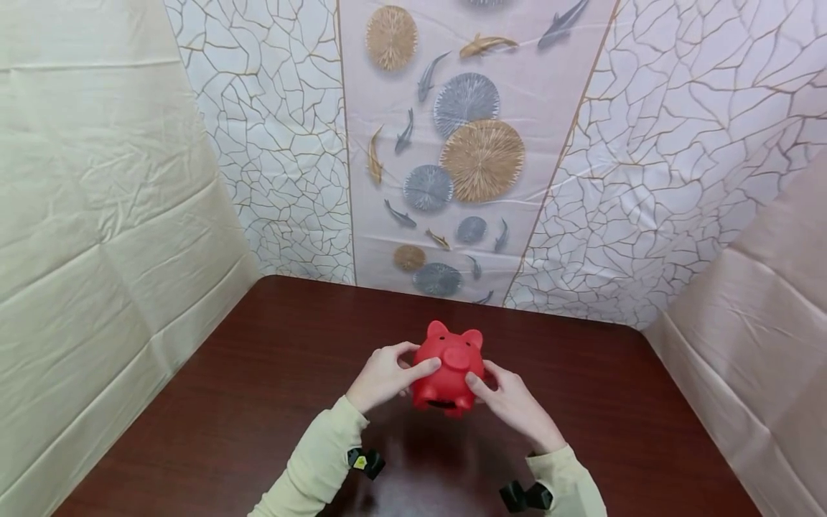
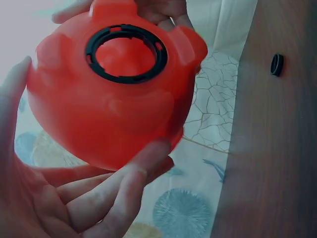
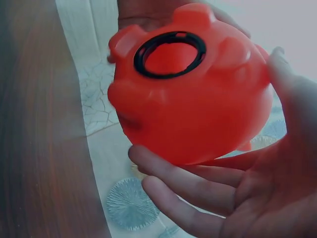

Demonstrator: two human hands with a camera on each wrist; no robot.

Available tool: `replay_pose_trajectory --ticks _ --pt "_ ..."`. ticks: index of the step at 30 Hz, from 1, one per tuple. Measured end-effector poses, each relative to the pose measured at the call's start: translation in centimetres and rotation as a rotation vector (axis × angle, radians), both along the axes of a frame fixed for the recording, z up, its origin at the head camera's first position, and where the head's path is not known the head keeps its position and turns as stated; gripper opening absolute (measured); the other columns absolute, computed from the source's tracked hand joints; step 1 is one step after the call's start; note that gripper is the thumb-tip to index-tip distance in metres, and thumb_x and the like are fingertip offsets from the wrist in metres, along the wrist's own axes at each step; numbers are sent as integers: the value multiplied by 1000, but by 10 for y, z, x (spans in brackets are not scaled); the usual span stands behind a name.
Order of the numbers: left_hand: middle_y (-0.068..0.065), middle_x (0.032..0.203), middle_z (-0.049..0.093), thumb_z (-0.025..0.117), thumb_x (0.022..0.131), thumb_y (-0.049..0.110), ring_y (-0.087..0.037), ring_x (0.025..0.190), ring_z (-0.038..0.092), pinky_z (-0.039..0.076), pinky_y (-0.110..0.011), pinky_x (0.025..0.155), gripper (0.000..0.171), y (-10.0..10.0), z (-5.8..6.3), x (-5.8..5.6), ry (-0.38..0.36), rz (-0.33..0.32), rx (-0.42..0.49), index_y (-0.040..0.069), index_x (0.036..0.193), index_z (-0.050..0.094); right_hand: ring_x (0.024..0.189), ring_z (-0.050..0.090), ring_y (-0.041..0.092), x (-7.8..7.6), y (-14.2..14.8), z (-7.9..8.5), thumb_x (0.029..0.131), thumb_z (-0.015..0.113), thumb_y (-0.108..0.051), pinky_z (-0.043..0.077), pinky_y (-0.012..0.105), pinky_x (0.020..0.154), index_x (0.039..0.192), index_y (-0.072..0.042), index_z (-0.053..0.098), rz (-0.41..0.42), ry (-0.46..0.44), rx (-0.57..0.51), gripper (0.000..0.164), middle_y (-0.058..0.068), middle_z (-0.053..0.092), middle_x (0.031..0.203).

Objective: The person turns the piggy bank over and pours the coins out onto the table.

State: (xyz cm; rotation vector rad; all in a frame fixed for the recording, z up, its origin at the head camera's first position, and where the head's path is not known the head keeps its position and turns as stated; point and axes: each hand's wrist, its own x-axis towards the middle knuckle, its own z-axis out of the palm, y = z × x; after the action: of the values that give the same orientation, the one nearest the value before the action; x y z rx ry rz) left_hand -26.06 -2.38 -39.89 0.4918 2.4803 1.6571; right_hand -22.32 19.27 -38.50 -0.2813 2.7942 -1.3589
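Observation:
A red piggy bank [image 1: 446, 380] is held up above the table between both hands, its snout and ears toward the head camera. My left hand [image 1: 386, 377] grips one side, thumb on the front and fingers wrapped behind. On the other side my right hand [image 1: 513, 406] holds it the same way. The wrist views look at the underside, where a black ring [image 2: 124, 79] lines a round opening with the red inside showing through. Stubby feet surround that ring. A small black round cap [image 2: 277, 65] lies on the table in the left wrist view.
The dark brown wooden table [image 1: 258, 402] has rounded far corners. A patterned cloth [image 1: 439, 143] with fish and round shapes hangs behind it. Plain pale cloths [image 1: 97, 215] hang at the left and right sides. Black wrist cameras [image 1: 526, 497] sit on both sleeves.

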Motion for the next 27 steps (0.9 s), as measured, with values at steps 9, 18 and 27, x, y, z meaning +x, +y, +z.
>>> replay_pose_trajectory --ticks 9,18,27 --pt "-4 114 59 72 71 40 -17 82 64 55 -34 70 70 -9 -8 -3 6 -176 18 26 131 40 98 59 15 1 5 -8 73 70 -40 49 26 78 130 -24 38 65 7 -28 67 1 57 118" --pt "1 133 42 80 63 14 -20 111 52 51 -26 83 99 -6 -17 -2 137 -308 117 34 140 20 111 53 17 -2 4 -23 62 76 -47 49 26 85 141 -28 15 184 253 26 102 0 46 130" --pt "-2 140 34 79 61 2 -21 120 45 50 -27 85 99 -4 -5 5 391 -254 113 24 141 23 116 47 22 9 -14 -5 58 83 -14 50 37 86 141 -7 20 139 505 61 105 8 40 136"
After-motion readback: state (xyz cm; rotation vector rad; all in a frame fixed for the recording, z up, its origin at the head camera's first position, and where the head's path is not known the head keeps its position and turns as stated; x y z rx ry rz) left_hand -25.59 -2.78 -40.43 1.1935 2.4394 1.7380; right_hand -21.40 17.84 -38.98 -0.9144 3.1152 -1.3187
